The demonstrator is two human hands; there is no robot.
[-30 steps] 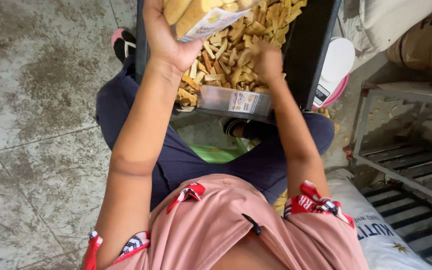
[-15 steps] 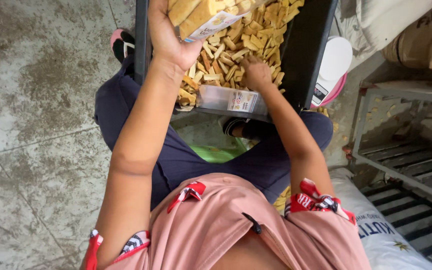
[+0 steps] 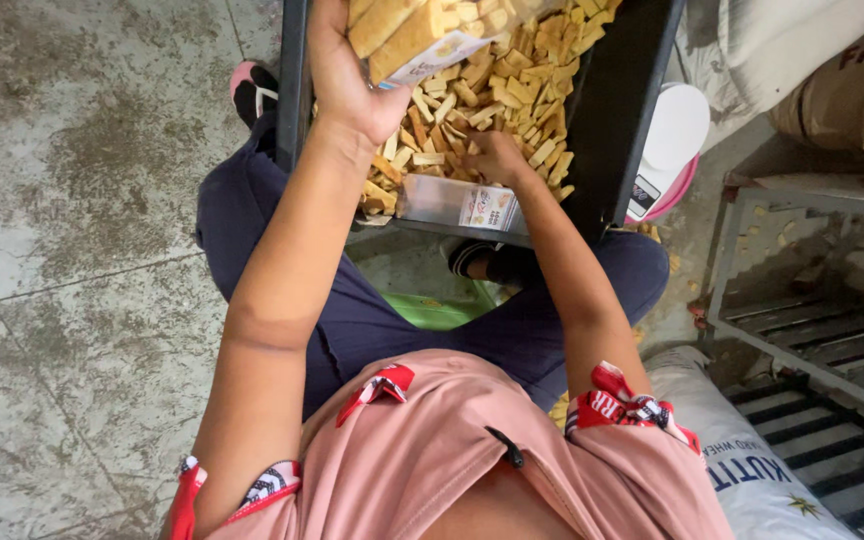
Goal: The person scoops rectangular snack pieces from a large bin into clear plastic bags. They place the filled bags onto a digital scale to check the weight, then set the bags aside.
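My left hand [image 3: 344, 75] is raised at the top of the view and grips a clear plastic packet [image 3: 422, 35] filled with tan biscuit sticks. My right hand [image 3: 497, 158] reaches down into a black tray [image 3: 617, 110] heaped with loose biscuit sticks [image 3: 497, 85], its fingers closed among them. A clear packet with a printed label [image 3: 460, 203] lies at the tray's near edge, just below my right hand. The tray rests over my lap, on dark blue trousers.
A grey concrete floor [image 3: 72, 250] lies to the left. A white and pink weighing scale [image 3: 667, 140] sits beside the tray on the right. A metal rack [image 3: 812, 310] and a white sack [image 3: 752, 460] are at the right. A green thing [image 3: 432, 308] shows between my legs.
My right hand has moved left and down into the loose sticks, toward the tray's near edge. My left hand stays raised with the filled packet.
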